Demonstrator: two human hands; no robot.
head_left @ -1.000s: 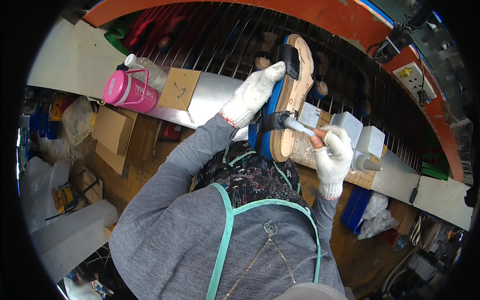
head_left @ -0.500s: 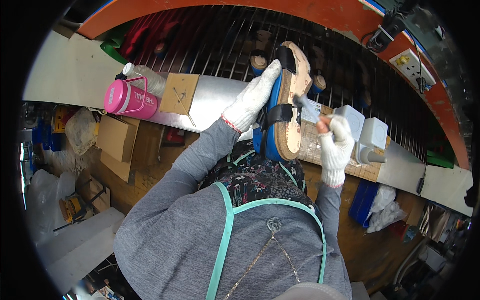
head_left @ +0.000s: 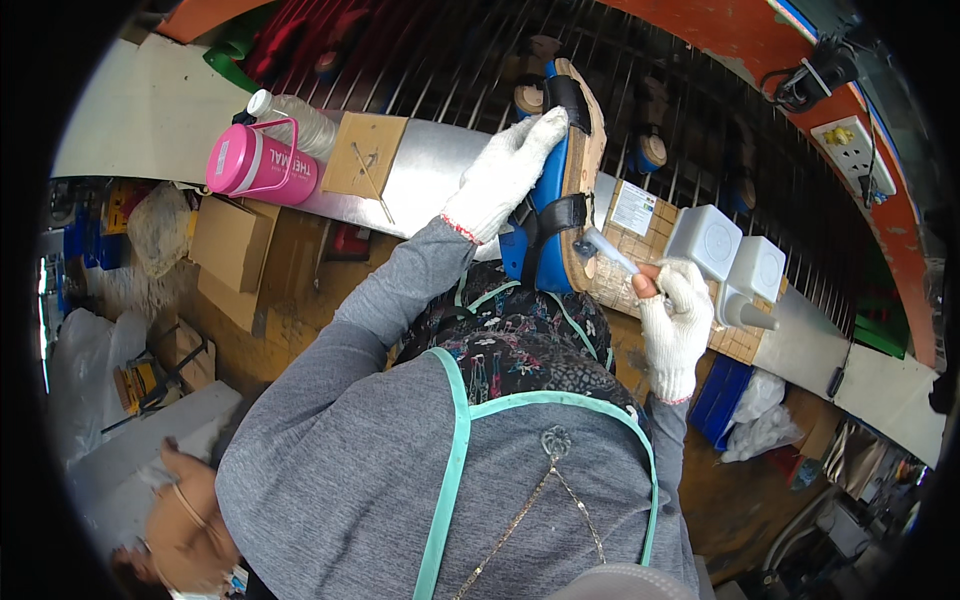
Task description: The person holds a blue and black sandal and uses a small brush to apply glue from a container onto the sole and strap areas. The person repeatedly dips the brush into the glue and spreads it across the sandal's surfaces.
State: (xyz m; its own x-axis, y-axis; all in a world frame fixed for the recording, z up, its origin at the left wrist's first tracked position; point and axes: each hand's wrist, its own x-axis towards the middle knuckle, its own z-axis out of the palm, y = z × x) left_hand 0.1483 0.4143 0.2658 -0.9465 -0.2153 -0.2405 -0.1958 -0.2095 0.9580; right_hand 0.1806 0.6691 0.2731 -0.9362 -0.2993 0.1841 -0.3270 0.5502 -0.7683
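My left hand, in a white knit glove with bare fingertips hidden, grips a sandal by its side. The sandal has black straps and a tan sole, and sits on a blue shoe last. It stands nearly upright above my lap, its sole turned to the right. In my right hand, also gloved, a small brush with a pale translucent handle is pinched between bare thumb and fingertip. Its dark tip is at the sole's lower edge; whether it touches is hard to tell.
Behind the sandal runs a metal rack with more sandals on lasts. On the ledge stand a pink thermal jug, a clear bottle, a cardboard piece and white square containers. At lower left a person is partly visible.
The brush has moved down from the sole's middle to its lower end. The sandal has turned so less of its sole faces me. A person has come into view at lower left.
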